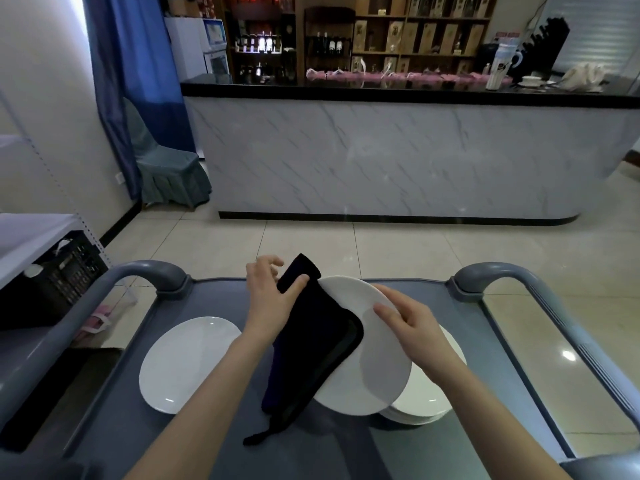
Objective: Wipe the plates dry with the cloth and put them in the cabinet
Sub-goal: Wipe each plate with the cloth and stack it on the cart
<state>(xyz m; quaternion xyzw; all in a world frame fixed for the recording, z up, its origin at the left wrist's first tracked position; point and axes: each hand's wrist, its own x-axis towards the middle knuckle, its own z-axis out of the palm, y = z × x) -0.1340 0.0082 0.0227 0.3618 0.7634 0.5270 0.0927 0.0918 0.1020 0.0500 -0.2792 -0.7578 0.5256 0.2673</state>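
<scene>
1. Location: the white plate [375, 362] is held tilted above the grey service cart [221, 427], directly over a stack of plates [431, 400]. A single plate [187, 362] lies flat on the cart to the left.
2. Right hand [412, 323]: thumb on the plate's face, fingers curled round the far rim, carrying it.
3. Left hand [273, 299]: thumb pinches the dark cloth [318, 341], which drapes over the plate's left half.
4. Handling, as judged: glazed ware, stiff, brittle, probably slick while damp. Best taken at the rim with opposed thumb and fingers. The cloth is soft and limp, and its trailing loop could snag.
5. Edges: the cart's raised handles [152, 271] stand at the left and right corners. The stack sits close beneath, so rim-to-rim knocks are the main risk.
6. Room: open tiled floor lies ahead up to the marble-fronted counter [381, 150]. A black crate [62, 275] crowds the left. No cabinet can be identified.
</scene>
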